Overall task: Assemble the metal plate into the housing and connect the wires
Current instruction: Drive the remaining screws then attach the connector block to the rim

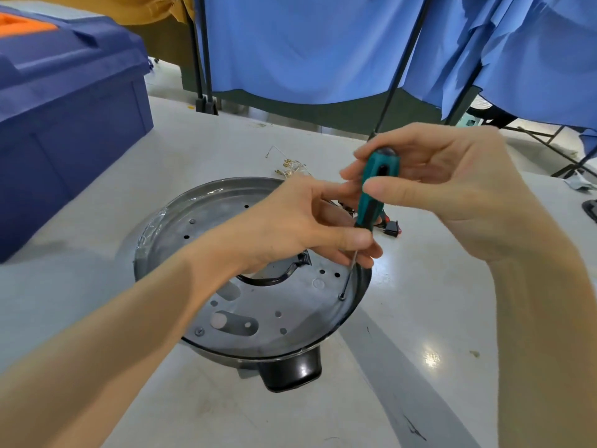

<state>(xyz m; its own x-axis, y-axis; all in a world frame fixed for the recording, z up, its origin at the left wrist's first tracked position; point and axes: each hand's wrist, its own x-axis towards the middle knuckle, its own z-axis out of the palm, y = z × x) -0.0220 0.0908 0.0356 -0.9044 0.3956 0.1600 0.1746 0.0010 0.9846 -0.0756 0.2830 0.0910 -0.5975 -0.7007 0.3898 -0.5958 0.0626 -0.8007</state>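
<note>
A round metal plate [268, 305] with several holes lies inside the dark housing [290, 371] on the white table. A green-handled screwdriver [376, 185] stands tilted over the plate, its tip on a screw [341, 296] near the plate's right rim. My right hand [452, 189] grips the handle from the right. My left hand [310, 227] pinches the thin shaft just below the handle. Another screw [199, 331] sits at the plate's lower left. Loose wires with brass terminals [290, 166] lie on the table behind the housing.
A large blue plastic crate [64, 118] stands at the left. Blue cloth screens [323, 43] on black stands close off the back. A small black and red switch [392, 226] lies right of the housing. A dark object [591, 208] pokes in at the right edge.
</note>
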